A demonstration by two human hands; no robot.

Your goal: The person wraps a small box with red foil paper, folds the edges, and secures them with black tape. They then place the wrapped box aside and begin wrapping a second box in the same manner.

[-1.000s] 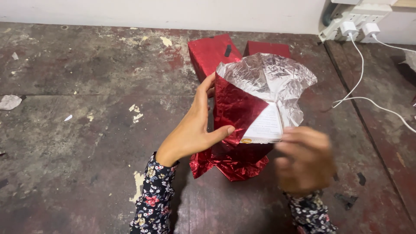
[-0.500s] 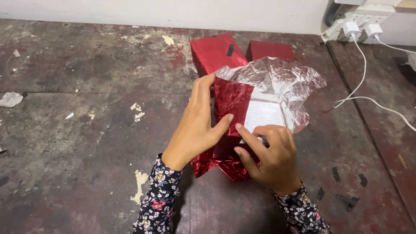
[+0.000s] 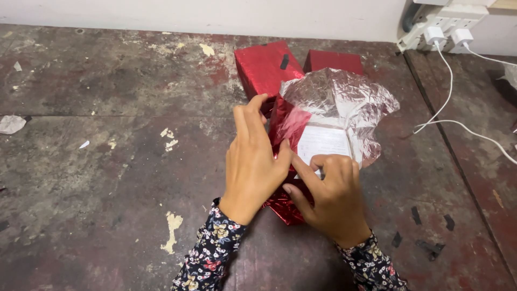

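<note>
Red foil-wrapped box (image 3: 288, 126) under both hands, two wrapped boxes (image 3: 265, 67) just behind.

two red boxes (image 3: 267, 66), white charger cables (image 3: 451, 86)
</note>
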